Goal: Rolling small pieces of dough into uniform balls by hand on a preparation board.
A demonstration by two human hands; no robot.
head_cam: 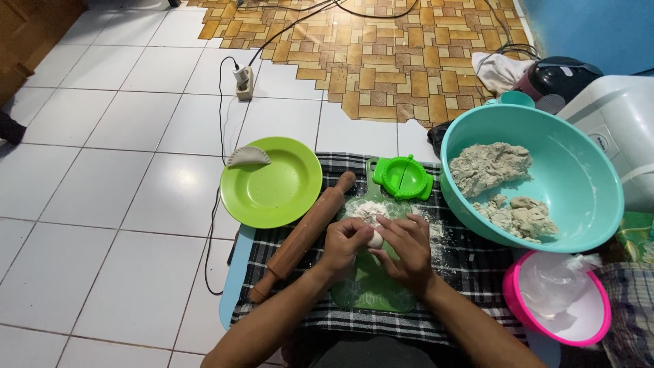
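Both my hands work a small lump of white dough (375, 238) over a green cutting board (373, 289) dusted with flour (368, 210). My left hand (343, 245) cups the dough from the left and my right hand (405, 249) presses it from the right. A wooden rolling pin (304, 236) lies diagonally just left of my left hand. A green folding dumpling press (403, 177) sits open at the board's far end. One shaped dumpling (248, 157) rests on the rim of a green plate (279, 191).
A teal bowl (579, 177) with rough dough stands at the right. A pink bowl (586, 327) holding a plastic bag is at the near right. A black checked cloth (463, 266) lies under the board. A power strip (244, 82) and cables lie on the tiled floor.
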